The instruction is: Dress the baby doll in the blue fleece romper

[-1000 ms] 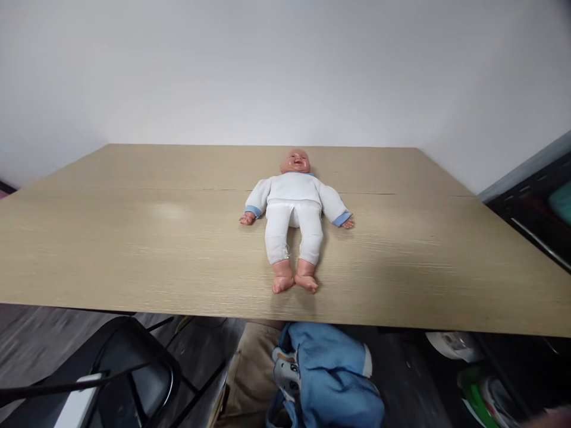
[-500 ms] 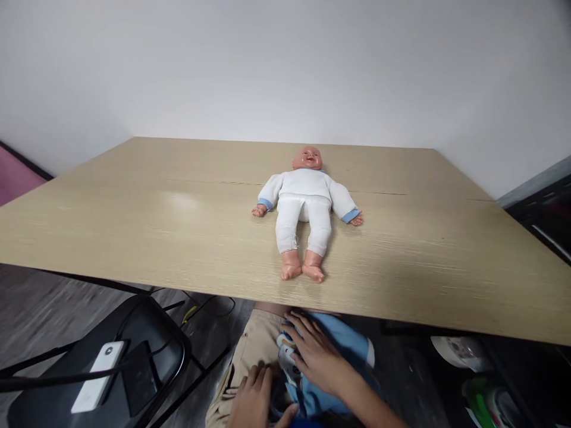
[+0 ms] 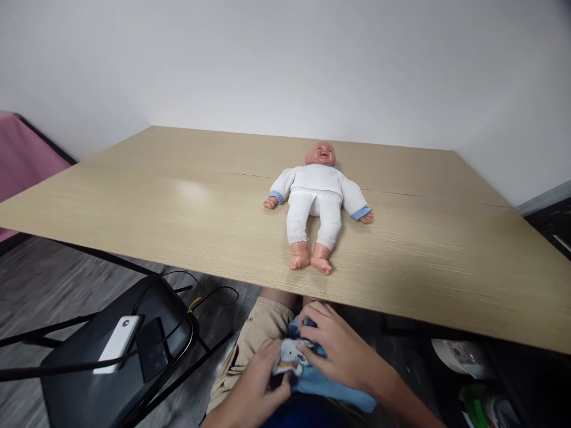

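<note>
A blue piece of cloth (image 3: 323, 383) with a white cartoon figure on it (image 3: 293, 355) lies bunched across my lap. On its left side, my left hand (image 3: 263, 380) has thumb and fingers closed around the edge by the figure. My right hand (image 3: 332, 339) grips it from above with bent fingers, just right of the figure. Folds and fingers hide the cloth's full shape. Beyond both hands, a baby doll (image 3: 315, 202) in a white outfit with blue cuffs lies face up on the wooden table (image 3: 178, 208), arms spread and feet toward me.
A black folding chair (image 3: 84, 398) stands at the left, with a white device (image 3: 118, 345), a dark phone-like slab (image 3: 152, 349) and cables on it. The table's front edge is just past my knees. Under it at right are a white container (image 3: 459, 356) and a green item (image 3: 475, 410).
My hands have gone from lying flat on the cloth to gripping it, drawing it closer and bunching it. The view has shifted a little to the left. The doll stays in place.
</note>
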### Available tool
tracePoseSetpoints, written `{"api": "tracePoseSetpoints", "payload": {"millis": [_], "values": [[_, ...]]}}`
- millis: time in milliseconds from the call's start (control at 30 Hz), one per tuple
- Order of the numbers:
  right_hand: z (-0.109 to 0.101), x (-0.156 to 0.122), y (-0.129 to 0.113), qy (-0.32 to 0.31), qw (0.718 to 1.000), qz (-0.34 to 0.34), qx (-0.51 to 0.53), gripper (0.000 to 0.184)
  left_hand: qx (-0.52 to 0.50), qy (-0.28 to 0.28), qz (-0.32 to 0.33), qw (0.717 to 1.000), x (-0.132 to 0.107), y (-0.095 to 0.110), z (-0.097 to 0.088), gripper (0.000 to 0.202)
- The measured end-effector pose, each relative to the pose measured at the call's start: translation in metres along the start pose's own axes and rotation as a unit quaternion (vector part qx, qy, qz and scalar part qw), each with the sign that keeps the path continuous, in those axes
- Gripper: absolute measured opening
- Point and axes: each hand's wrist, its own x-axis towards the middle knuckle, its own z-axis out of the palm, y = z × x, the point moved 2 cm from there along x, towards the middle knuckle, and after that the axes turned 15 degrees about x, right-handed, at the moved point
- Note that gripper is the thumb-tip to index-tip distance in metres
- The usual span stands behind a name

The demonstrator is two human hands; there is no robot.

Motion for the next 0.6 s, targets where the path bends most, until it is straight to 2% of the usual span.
{"api": "tracePoseSetpoints", "payload": {"millis": [67,100,167,233,300,367,433,467,533,600], "values": [[-0.027,-0.01,-0.026,0.001,0.997,-0.049,0.06,0.015,-0.023,0.005,0.039,0.999,-0.004,0.017,-0.033,0.009],[-0.039,-0.014,-0.036,-0.005,0.995,-0.054,0.084,0.018,-0.033,0.001,0.064,0.997,-0.004,0.025,-0.048,0.01],[-0.061,-0.019,-0.048,-0.02,0.995,0.003,0.093,0.026,-0.031,0.023,0.129,0.991,0.0,0.042,-0.076,0.013],[-0.078,-0.02,-0.054,-0.063,0.992,0.044,0.103,0.03,-0.007,0.051,0.184,0.982,0.009,0.058,-0.1,0.011],[-0.095,-0.02,-0.062,-0.081,0.989,0.029,0.117,0.029,0.017,0.076,0.228,0.971,0.021,0.076,-0.123,0.007],[-0.116,-0.02,-0.075,-0.016,0.993,-0.023,0.116,0.023,0.034,0.09,0.254,0.962,0.033,0.095,-0.149,0.01],[-0.14,-0.021,-0.091,0.089,0.986,-0.081,0.119,0.018,0.074,0.069,0.255,0.962,0.046,0.115,-0.174,0.015],[-0.151,-0.02,-0.099,0.126,0.976,-0.111,0.139,0.018,0.079,0.049,0.276,0.957,0.052,0.126,-0.186,0.018],[-0.169,-0.016,-0.109,0.154,0.955,-0.152,0.203,0.019,0.053,0.024,0.333,0.941,0.063,0.146,-0.206,0.021],[-0.18,-0.005,-0.108,0.116,0.946,-0.145,0.266,0.023,0.003,0.022,0.383,0.924,0.075,0.161,-0.221,0.021]]}}
